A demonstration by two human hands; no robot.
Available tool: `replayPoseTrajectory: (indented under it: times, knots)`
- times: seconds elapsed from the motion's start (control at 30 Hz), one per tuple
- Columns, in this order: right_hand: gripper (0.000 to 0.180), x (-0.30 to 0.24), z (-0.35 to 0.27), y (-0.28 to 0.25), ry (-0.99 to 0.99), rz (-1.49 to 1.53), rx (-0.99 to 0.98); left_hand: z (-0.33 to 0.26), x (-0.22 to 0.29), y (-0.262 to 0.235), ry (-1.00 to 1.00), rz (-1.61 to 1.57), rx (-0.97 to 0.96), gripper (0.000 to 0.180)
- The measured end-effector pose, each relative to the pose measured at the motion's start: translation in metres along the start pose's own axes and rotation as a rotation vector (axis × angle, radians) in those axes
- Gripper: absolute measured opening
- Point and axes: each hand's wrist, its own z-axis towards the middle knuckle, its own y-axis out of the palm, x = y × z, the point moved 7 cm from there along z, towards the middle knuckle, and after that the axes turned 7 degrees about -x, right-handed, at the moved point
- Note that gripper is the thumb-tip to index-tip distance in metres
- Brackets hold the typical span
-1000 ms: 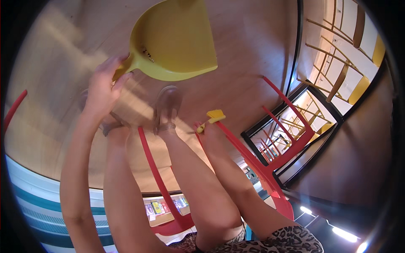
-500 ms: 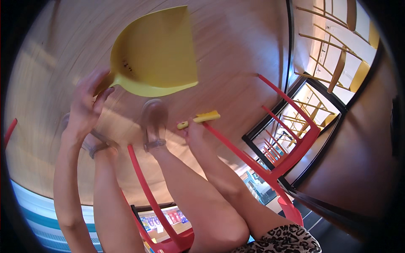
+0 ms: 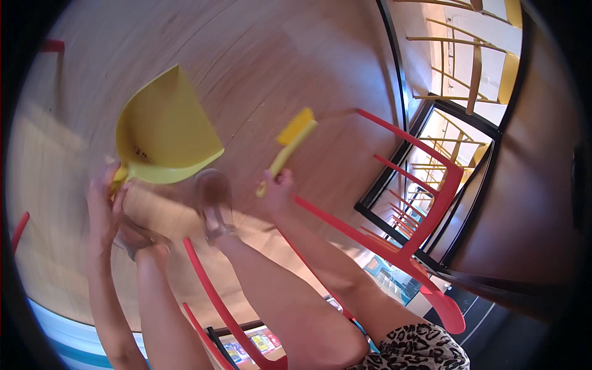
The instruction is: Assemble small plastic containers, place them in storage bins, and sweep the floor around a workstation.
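Observation:
A yellow dustpan (image 3: pixel 172 123) is at the upper left, over the wooden floor, its straight front edge facing right. My left hand (image 3: pixel 106 197) is closed round its short handle. Some small dark crumbs (image 3: pixel 143 154) lie inside the pan near the handle. To the right, my right hand (image 3: pixel 277 188) grips a yellow hand brush (image 3: pixel 290 145) by the handle. The brush slants up and to the right, its bristles on the upper left side. A gap of floor separates the brush from the pan.
A red chair (image 3: pixel 431 237) stands at the right, another red chair (image 3: pixel 216 296) below near my legs. My shoes (image 3: pixel 213 188) are just below the dustpan. A black-framed mirror or glass panel (image 3: pixel 431 172) at the right shows yellow chairs. The wooden floor (image 3: pixel 259 74) spreads behind.
The dustpan has moved left and down in the view with my left hand and turned a little. The brush has swung from nearly level to a steep upward slant, bristles now higher.

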Motion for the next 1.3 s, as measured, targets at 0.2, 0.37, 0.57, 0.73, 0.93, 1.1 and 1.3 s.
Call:
replayPoseTrajectory:
  times: [0.2, 0.37, 0.57, 0.73, 0.93, 1.1, 1.3]
  knots:
    - [0.031, -0.012, 0.069, -0.103, 0.103, -0.516, 0.29, -0.008, -0.015, 0.017, -0.007, 0.021, 0.072, 0.041]
    - [0.028, -0.02, 0.061, -0.078, -0.071, -0.738, 0.212, 0.001, 0.003, 0.019, 0.079, 0.185, 0.019, 0.045]
    - [0.029, 0.0, 0.092, -0.087, -0.278, -0.351, 0.233, 0.003, 0.014, 0.015, -0.022, 0.141, -0.03, 0.045]
    - [0.026, -0.021, 0.18, -0.132, -0.054, -0.214, 0.381, -0.013, 0.0, 0.006, -0.08, 0.095, -0.031, 0.044]
    - [0.029, -0.104, 0.208, -0.136, -0.183, -0.938, 0.311, -0.001, 0.01, 0.022, 0.012, 0.22, -0.013, 0.042]
    - [0.033, -0.146, 0.197, -0.13, -0.265, -0.995, 0.305, 0.004, 0.019, 0.018, 0.095, 0.297, 0.017, 0.045]
    - [0.029, -0.073, 0.207, -0.127, -0.463, -1.167, 0.234, 0.008, 0.027, 0.013, 0.085, 0.321, 0.021, 0.042]
